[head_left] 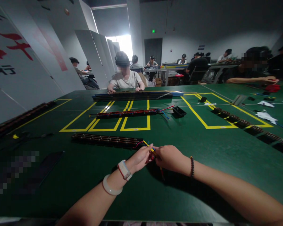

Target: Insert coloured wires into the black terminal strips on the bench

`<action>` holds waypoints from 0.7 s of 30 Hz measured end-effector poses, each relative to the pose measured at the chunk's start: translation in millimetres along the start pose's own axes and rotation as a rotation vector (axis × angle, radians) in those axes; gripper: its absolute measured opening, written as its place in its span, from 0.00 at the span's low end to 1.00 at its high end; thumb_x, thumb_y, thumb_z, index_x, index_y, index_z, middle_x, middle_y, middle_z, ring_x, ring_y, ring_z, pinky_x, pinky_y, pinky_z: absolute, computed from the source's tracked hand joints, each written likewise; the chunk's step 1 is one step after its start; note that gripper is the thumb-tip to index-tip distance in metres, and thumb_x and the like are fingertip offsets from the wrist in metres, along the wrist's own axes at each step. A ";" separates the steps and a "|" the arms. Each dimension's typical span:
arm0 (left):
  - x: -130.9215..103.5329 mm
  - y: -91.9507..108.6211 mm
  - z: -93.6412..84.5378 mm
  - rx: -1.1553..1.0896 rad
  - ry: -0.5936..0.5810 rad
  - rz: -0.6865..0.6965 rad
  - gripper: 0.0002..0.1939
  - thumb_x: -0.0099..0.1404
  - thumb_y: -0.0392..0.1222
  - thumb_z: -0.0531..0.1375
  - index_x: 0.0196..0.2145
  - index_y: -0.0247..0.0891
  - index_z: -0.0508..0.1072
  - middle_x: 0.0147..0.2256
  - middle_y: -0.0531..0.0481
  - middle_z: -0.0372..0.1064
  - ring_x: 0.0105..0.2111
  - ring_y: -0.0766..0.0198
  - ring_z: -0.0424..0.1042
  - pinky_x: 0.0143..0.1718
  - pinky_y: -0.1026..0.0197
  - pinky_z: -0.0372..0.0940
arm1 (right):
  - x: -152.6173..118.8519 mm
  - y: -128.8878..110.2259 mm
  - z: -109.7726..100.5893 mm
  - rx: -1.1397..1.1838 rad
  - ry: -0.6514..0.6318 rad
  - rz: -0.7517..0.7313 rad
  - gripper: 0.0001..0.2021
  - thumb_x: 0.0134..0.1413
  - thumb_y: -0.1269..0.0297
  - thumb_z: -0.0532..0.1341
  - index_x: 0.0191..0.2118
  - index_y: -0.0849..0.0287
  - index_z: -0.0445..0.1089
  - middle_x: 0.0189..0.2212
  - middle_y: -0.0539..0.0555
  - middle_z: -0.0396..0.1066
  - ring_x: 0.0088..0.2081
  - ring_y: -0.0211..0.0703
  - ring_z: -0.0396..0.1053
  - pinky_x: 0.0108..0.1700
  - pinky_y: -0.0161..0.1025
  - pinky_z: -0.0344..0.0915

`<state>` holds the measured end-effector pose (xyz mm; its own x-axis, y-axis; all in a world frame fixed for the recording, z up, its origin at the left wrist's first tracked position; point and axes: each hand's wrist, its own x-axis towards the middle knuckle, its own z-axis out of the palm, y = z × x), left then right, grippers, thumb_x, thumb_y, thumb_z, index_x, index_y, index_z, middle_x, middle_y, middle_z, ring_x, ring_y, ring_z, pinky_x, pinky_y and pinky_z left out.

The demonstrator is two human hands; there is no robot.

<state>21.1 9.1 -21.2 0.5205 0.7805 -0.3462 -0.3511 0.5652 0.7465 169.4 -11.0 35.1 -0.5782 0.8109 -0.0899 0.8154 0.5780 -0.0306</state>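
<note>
Both hands meet at the right end of a long black strip [106, 139] with thin metal rails along it. Coloured wires [145, 142], yellow, blue and red, run out of that end. My left hand [142, 157] is closed around the wires, thumb on top. Against it, my right hand [171, 157] is curled with its fingertips on the same wires. A short loose wire end hangs below the right hand. Just what sits between the fingertips is hidden.
Beyond lies a second wired strip [127, 113] beside a small black box [179, 111]. More strips [245, 125] lie at right and along the left edge. Yellow tape outlines [135, 129] mark the green table [202, 194]. A person [127, 75] sits opposite; another works at right.
</note>
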 end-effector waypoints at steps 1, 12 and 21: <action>-0.5 0.0 0.5 -0.018 0.002 -0.002 0.12 0.63 0.44 0.56 0.32 0.30 0.71 0.24 0.50 0.66 0.21 0.72 0.63 0.20 0.68 0.52 | 0.5 2.2 -1.5 0.037 -0.015 0.012 0.10 0.52 0.63 0.55 0.34 0.61 0.71 0.28 0.57 0.73 0.28 0.42 0.69 0.28 0.32 0.56; -1.0 -2.5 2.2 0.094 0.053 0.026 0.16 0.63 0.51 0.53 0.29 0.34 0.63 0.23 0.54 0.62 0.17 0.77 0.56 0.18 0.70 0.46 | 10.4 42.4 -24.6 0.308 -0.056 0.082 0.15 0.55 0.59 0.54 0.26 0.62 0.72 0.20 0.51 0.69 0.21 0.32 0.59 0.22 0.31 0.48; -0.7 -0.2 -1.8 0.175 0.003 -0.005 0.16 0.65 0.49 0.49 0.31 0.32 0.66 0.26 0.49 0.64 0.17 0.76 0.57 0.18 0.69 0.45 | 39.3 80.2 17.5 0.037 0.212 0.267 0.18 0.59 0.51 0.52 0.31 0.60 0.70 0.29 0.54 0.71 0.31 0.40 0.66 0.28 0.32 0.50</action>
<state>19.4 9.0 -22.1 0.5194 0.7789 -0.3514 -0.2077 0.5139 0.8323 212.6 65.6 11.7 -0.3339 0.9363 0.1092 0.9370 0.3423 -0.0701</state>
